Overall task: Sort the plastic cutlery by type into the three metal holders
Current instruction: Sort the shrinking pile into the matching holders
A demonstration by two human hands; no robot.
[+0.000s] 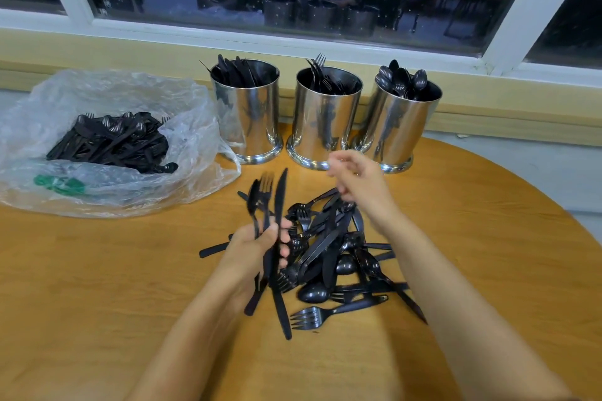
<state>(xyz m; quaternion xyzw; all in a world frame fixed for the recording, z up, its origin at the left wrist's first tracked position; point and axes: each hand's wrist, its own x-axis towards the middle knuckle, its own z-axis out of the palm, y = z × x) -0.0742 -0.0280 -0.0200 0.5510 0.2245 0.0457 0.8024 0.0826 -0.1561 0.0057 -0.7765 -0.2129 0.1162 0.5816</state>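
Note:
Three shiny metal holders stand in a row at the table's back. The left holder (pixel 247 114) has knives, the middle holder (pixel 322 120) forks, the right holder (pixel 397 127) spoons. A loose pile of black cutlery (pixel 329 254) lies on the wood in front of them. My left hand (pixel 257 244) grips an upright bunch of black pieces (pixel 270 202): a spoon, a fork and a knife. My right hand (pixel 358 179) hovers blurred over the pile's far edge, fingers loosely curled. Whether it holds anything cannot be made out.
A crumpled clear plastic bag (pixel 182 153) at the left holds several more black pieces (pixel 114 140). The round wooden table (pixel 488 238) ends at the right. A window sill and dark pane with a person's reflection run behind the holders.

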